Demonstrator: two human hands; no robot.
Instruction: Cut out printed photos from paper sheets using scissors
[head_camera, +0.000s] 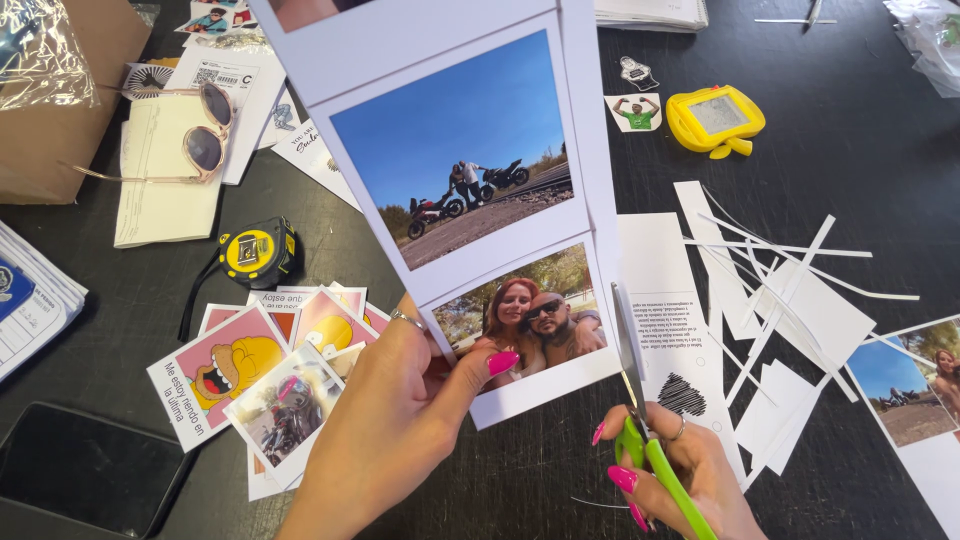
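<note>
The left hand (390, 420) holds a photo sheet (470, 190) up over the dark tabletop (850, 160), its grip clamped on the sheet's lower edge, thumb pressed on the bottom print. The right hand (680, 475) has its grip closed around green-handled scissors (640, 410), whose blades stand along the sheet's right margin, just beside the bottom print. Paper strips (780, 270) lie scattered to the right, near a yellow toy (715, 118). A pile of cut pictures (270, 370) lies under the left hand, with a tape measure (255, 252) and sunglasses (195, 130) further back. A phone (85, 465) lies at the lower left.
</note>
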